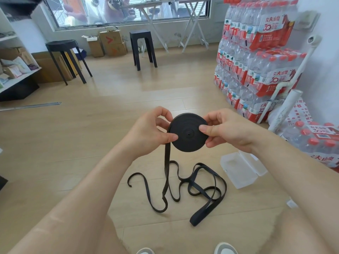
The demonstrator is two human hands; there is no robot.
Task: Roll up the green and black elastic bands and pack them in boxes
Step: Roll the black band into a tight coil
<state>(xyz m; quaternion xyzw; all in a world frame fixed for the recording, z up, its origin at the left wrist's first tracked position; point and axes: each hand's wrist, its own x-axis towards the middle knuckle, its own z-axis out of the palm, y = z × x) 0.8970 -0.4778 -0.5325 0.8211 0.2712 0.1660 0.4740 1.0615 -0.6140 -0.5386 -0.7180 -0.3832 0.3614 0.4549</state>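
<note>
Roll: black elastic band (188,132) wound into a flat disc, held in the air between both hands, face toward the camera.
Left hand (152,131): pinches the disc's left edge, thumb on the face, fingers curled behind and partly hidden.
Right hand (225,131): pinches the right edge, thumb pressed near the centre, fingertips out of sight behind the disc.
Loose tail (199,216): hangs from the disc's left side to the floor (73,143), lying in tangled loops.
Box: clear plastic box (242,169) on the floor right of the loops, lid open; contents hard to make out.
Cut off: shoes (225,249) at the bottom edge.
</note>
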